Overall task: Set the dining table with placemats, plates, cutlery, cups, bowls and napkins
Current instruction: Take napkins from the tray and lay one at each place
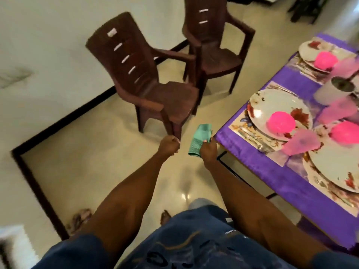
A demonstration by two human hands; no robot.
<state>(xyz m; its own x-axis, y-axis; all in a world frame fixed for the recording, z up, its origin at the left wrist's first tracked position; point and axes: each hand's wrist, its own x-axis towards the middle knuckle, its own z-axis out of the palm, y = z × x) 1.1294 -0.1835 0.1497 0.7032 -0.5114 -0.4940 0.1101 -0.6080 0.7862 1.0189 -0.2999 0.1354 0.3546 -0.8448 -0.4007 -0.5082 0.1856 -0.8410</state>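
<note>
My right hand [208, 152] grips a folded green napkin [200, 139] in the air, just left of the table corner. My left hand [169, 145] is a closed fist beside it and holds nothing that I can see. The table under a purple cloth [258, 158] carries patterned placemats [250, 133], white floral plates [272, 105], upturned pink bowls [281, 122] and pale pink cups [300, 141]. Cutlery [250, 135] lies left of the nearest full plate. A further plate [310, 50] with a pink bowl [325, 59] sits at the far end.
Two brown plastic armchairs stand on the tiled floor left of the table, the near one [153, 82] and the far one [211, 41]. A steel tumbler [334, 90] stands mid-table. A white wall with dark skirting [58, 121] runs on the left. Sandals [79, 220] lie near my feet.
</note>
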